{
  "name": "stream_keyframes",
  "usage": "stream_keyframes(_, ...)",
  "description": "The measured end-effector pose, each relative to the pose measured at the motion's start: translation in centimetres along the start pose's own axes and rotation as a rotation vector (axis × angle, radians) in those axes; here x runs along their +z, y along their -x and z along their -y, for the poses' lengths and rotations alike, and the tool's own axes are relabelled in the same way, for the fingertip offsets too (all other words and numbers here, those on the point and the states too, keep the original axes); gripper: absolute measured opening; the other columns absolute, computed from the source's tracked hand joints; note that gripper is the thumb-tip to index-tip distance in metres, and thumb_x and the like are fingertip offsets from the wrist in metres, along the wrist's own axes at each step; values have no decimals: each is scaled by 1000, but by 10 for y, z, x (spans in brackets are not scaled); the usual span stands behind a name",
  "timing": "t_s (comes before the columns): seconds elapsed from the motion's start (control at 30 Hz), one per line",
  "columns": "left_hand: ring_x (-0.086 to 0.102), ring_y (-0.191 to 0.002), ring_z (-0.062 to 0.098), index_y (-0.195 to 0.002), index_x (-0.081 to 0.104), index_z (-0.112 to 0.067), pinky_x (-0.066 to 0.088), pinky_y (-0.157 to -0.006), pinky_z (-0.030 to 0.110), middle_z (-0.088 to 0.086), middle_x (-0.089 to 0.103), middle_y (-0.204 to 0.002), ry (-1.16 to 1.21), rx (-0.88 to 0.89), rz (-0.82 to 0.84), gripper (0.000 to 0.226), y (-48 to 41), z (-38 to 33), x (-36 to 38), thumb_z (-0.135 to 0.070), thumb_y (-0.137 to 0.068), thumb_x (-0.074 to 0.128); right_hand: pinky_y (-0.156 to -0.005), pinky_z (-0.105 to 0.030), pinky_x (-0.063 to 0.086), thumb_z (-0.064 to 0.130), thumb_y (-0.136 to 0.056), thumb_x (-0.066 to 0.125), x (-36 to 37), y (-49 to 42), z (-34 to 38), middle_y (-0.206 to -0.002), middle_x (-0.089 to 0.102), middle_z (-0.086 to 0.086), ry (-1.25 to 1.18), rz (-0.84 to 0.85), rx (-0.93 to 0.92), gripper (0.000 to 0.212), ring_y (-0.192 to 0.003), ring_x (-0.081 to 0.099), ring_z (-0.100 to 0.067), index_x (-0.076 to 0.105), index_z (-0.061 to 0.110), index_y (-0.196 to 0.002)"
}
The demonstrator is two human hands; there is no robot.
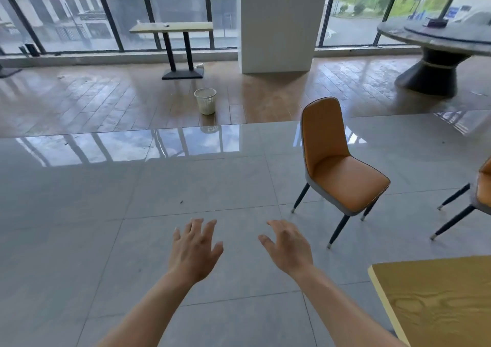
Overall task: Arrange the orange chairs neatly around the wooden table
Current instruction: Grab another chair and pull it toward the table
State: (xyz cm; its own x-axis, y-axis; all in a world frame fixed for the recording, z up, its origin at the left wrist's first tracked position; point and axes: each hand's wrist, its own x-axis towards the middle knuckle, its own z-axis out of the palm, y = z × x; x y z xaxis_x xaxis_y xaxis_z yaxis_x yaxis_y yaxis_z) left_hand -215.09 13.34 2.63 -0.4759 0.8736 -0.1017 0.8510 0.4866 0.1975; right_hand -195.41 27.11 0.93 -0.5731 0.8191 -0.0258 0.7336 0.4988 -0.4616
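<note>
An orange chair (337, 166) with dark legs stands on the grey tiles right of centre, its seat facing right and toward me. A second orange chair (482, 187) is cut off by the right edge. One corner of the wooden table (435, 301) shows at the lower right. My left hand (195, 248) and my right hand (288, 247) are stretched out in front of me over the bare floor, fingers spread, holding nothing. Both hands are short of the nearer chair and to its left.
A white waste bin (205, 101) stands on the brown floor beyond. Further back are a narrow table on a black base (172, 27), a white pillar (276, 22) and a round grey table (435, 43) at the far right. Open tiled floor lies to my left.
</note>
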Motion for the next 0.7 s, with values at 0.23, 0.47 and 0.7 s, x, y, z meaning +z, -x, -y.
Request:
stream_keyframes(0.23,29,-145,24,-154,26,-30,16,-121,53,4,33,-156,8,117,20,62,-174,11,4,-55,-99,39,-99,-37,46,52,-96,50,7,-147,-11,-137,56,0,62,-28,86,52,-128,47,-21,50,20,-138)
stream_keyframes(0.47,30,-144,23,-152,30,-28,18,-120,52,4,34,-155,-30,291,97,61,-345,10,-15,-55,-99,38,-96,-39,47,51,-95,51,-6,-280,-15,-133,57,3,31,-81,287,51,-123,49,-19,51,22,-137)
stream_keyframes(0.7,34,-141,25,-153,32,-28,22,-118,48,5,37,-155,-56,464,129,62,-497,-26,-33,-55,-98,39,-95,-41,48,50,-94,54,-25,-398,-47,-131,58,4,-38,-183,437,48,-122,50,-19,53,24,-134)
